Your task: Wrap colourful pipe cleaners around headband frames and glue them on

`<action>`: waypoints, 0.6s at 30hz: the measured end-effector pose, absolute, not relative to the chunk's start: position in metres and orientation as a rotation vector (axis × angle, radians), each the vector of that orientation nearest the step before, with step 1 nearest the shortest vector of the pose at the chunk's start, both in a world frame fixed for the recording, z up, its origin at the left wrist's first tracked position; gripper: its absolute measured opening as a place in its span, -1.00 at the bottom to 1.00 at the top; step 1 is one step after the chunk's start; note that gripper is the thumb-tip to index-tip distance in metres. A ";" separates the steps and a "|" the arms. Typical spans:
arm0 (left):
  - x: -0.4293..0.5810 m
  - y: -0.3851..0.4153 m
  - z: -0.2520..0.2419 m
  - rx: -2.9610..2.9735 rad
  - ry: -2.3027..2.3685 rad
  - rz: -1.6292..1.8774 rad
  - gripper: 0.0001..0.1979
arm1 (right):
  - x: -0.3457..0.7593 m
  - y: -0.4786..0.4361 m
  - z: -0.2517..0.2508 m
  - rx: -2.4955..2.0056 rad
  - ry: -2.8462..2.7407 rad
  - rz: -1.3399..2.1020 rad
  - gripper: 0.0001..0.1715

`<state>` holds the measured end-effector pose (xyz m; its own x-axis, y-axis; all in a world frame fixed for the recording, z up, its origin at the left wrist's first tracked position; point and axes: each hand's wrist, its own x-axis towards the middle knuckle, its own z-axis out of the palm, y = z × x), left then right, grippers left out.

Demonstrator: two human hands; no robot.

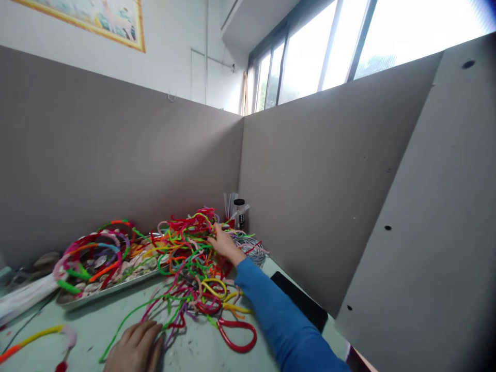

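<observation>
A tangled heap of multicoloured pipe cleaners (pixel 194 253) covers the middle of the table. My right hand (pixel 225 243), in a blue sleeve, reaches to the heap's far right side. Its fingertips close on pipe cleaners there, though strands partly hide them. Near the front edge my left hand (pixel 134 349) rests on the tabletop, fingers stretched out and holding nothing visible. Loose green and purple ends lie close to its fingertips. Red loop handles (pixel 238 336), seemingly of scissors, stick out at the heap's front, with yellow loops (pixel 215 289) beside them.
Left of the heap, a metal tray (pixel 96 297) holds small pale pieces and wrapped colourful hoops (pixel 95 253). A black-lidded bottle (pixel 239 213) and a coil of grey wire (pixel 253 250) stand behind. At right lies a flat black object (pixel 298 299). Grey panels (pixel 310 170) enclose the table.
</observation>
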<state>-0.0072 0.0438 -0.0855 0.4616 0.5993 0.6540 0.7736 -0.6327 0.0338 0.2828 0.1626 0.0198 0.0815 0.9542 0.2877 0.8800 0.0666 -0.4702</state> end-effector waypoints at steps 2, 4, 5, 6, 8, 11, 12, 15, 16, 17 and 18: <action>-0.005 0.040 -0.080 -2.449 -1.190 -0.941 -0.77 | 0.307 0.155 0.026 -1.856 -1.820 0.175 -0.32; -0.003 0.037 -0.076 -2.448 -1.204 -0.948 -0.77 | 0.331 0.147 0.032 -1.913 -1.836 0.183 -0.53; -0.003 0.036 -0.075 -2.446 -1.208 -0.953 -0.77 | 0.343 0.143 0.034 -1.959 -1.839 0.191 -0.61; -0.003 0.036 -0.074 -2.443 -1.212 -0.959 -0.78 | 0.353 0.139 0.035 -2.012 -1.844 0.209 -0.66; -0.003 0.036 -0.074 -2.435 -1.216 -0.971 -0.78 | 0.370 0.131 0.036 -2.115 -1.857 0.246 -0.67; -0.004 0.036 -0.076 -2.441 -1.220 -0.970 -0.78 | 0.385 0.123 0.033 -2.245 -1.849 0.279 -0.66; -0.004 0.037 -0.077 -2.447 -1.219 -0.967 -0.78 | 0.388 0.122 0.031 -2.285 -1.832 0.279 -0.67; -0.004 0.037 -0.079 -2.463 -1.226 -0.957 -0.79 | 0.391 0.124 0.026 -2.408 -1.735 0.250 -0.67; -0.004 0.038 -0.079 -2.465 -1.233 -0.954 -0.78 | 0.391 0.126 0.024 -2.446 -1.694 0.239 -0.66; -0.005 0.038 -0.080 -2.464 -1.240 -0.950 -0.78 | 0.390 0.129 0.021 -2.477 -1.655 0.231 -0.66; -0.005 0.039 -0.080 -2.463 -1.247 -0.946 -0.78 | 0.389 0.132 0.019 -2.500 -1.623 0.230 -0.65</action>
